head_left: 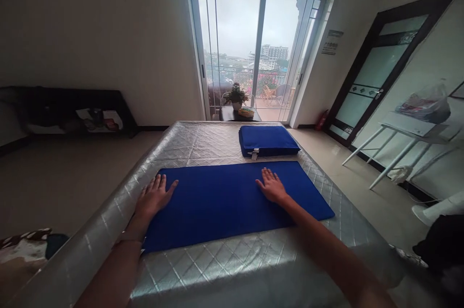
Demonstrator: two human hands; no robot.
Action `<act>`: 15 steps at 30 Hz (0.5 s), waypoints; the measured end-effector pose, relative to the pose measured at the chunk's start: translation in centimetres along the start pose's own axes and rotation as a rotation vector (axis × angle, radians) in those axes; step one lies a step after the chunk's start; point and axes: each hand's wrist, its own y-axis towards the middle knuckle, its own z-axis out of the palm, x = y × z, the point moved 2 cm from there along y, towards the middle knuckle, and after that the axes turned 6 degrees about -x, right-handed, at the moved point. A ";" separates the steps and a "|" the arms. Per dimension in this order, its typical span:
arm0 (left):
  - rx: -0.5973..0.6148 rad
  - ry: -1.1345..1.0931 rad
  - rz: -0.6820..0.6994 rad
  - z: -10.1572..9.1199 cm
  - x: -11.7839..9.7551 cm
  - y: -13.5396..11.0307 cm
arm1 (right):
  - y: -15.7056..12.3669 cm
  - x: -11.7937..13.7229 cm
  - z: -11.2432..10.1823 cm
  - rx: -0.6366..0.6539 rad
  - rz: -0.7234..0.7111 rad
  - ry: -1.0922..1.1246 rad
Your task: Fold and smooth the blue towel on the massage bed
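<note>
A blue cloth [217, 206], folded into a long rectangle, lies flat across a table with a silver quilted cover [203, 143]. My left hand [154, 197] rests at the cloth's left end, fingers stretched out and thumb apart. On the right part of the same cloth my right hand [271, 186] lies flat, palm down, with its fingers spread. Just beyond the cloth, toward the far right of the table, sits a thicker folded blue bundle [268, 139] with a small white tag [254, 154] on its near edge.
Behind the table stands a small dark table [226, 114] with a potted plant [237, 96], before a sliding glass door [232, 18]. To the right are a white stand [413, 129] bearing a plastic bag [427, 102], and a dark-framed door [377, 71]. A black cabinet [83, 100] is at left.
</note>
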 end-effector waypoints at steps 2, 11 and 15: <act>0.001 -0.007 0.014 0.1 0.1 0.1 | -0.9 -5.1 -0.9 0.000 0.125 -0.064; 0.002 0.040 0.036 0.3 0.4 0.2 | -2.6 -14.4 -1.8 -0.056 0.332 -0.111; 0.062 0.054 -0.036 -1.4 -0.6 0.6 | -2.4 -14.1 -1.5 -0.082 0.322 -0.112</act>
